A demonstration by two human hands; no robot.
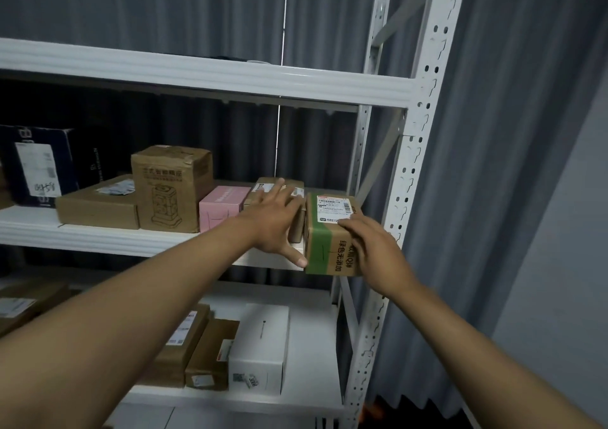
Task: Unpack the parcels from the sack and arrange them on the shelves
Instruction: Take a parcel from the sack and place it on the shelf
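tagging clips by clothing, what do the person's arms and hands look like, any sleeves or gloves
Both arms are bare up to the picture's edge, no sleeves in view. The left hand and right hand wear no gloves, and no watch, ring or bracelet shows.

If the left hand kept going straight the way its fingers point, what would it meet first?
Probably nothing new: the left hand already lies open on the flat brown parcel beside the green-taped box. Past that parcel, the way to the curtain looks free, though depth is unclear.

white upright (406,178) beside taped parcel (329,234), bare lower shelf (312,339) right
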